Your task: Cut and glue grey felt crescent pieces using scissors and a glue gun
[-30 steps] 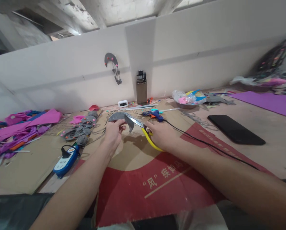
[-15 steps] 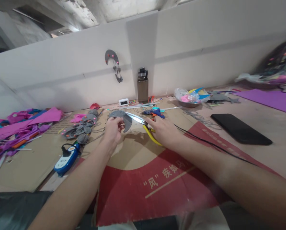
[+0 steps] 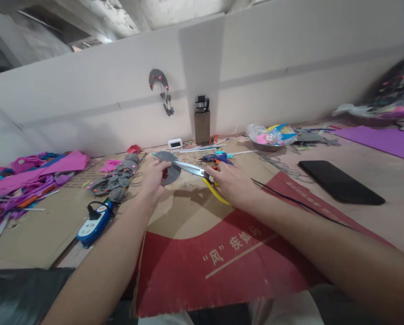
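Observation:
My left hand [image 3: 155, 178] pinches a grey felt crescent [image 3: 173, 173] by its left side, holding it above the cardboard. In my right hand [image 3: 231, 183] is a pair of scissors [image 3: 190, 168] with yellow handles, fingers wrapped round the grips. The blades point left and their tips meet the felt's right edge; they look nearly closed. Just behind the scissors lies a blue glue gun [image 3: 218, 157]. On the wall hangs a similar grey crescent [image 3: 159, 77] with pink dots and dangling strings.
Red-and-tan cardboard [image 3: 222, 271] covers the table before me. To the left are a power strip [image 3: 95, 224], grey felt pieces [image 3: 115, 177] and pink and purple scraps [image 3: 35, 176]. A bottle [image 3: 202, 124] and clock [image 3: 175, 144] stand behind; a bowl [image 3: 271, 146] and black phone [image 3: 340, 181] lie right.
My left hand has turned the felt crescent and shifted slightly left and down, so its curve now faces the blades. The scissors have stayed almost in place.

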A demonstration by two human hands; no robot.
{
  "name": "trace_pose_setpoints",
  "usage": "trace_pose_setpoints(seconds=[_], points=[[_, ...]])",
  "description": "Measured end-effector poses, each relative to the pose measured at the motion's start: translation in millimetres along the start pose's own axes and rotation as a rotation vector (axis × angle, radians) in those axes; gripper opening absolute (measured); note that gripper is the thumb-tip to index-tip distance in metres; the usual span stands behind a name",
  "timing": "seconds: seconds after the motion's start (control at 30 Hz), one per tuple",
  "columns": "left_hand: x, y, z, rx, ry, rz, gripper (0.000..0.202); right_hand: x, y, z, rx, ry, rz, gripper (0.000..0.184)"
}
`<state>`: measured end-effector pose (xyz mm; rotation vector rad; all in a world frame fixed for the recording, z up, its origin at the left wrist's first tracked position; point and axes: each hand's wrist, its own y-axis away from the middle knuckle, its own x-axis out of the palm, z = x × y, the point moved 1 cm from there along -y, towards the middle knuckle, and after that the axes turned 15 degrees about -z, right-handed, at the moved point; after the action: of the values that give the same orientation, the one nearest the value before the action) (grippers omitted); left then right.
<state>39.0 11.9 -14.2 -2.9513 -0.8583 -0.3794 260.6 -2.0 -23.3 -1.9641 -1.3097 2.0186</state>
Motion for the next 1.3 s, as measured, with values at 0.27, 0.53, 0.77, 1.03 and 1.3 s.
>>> trace_pose_setpoints(seconds=[0.27,0.53,0.77,1.03,1.3], points=[[-2.6,-4.0,-4.9,-0.016,-0.017,0.037,0.02,3.0,1.5,-1.9,-0.032,0.04,-0.055,0.03],[-5.8,-9.7,-5.5,-0.05,-0.118,0.051,0.012,2.3,1.3,-3.3,-0.039,0.094,-0.072,0.032],[-9.3,-10.1,-12.1,-0.085,-0.211,0.022,0.017,-2.0,0.7,-2.0,-0.044,0.107,-0.058,0.03],[-10.8,-13.6,-12.4,-0.083,-0.291,-0.013,0.016,-3.9,1.9,-0.2,-0.057,0.091,-0.039,0.03],[-11.9,-19.5,-6.7,-0.062,-0.304,-0.006,0.016,-4.5,3.2,4.7,-0.046,0.075,0.011,0.029]])
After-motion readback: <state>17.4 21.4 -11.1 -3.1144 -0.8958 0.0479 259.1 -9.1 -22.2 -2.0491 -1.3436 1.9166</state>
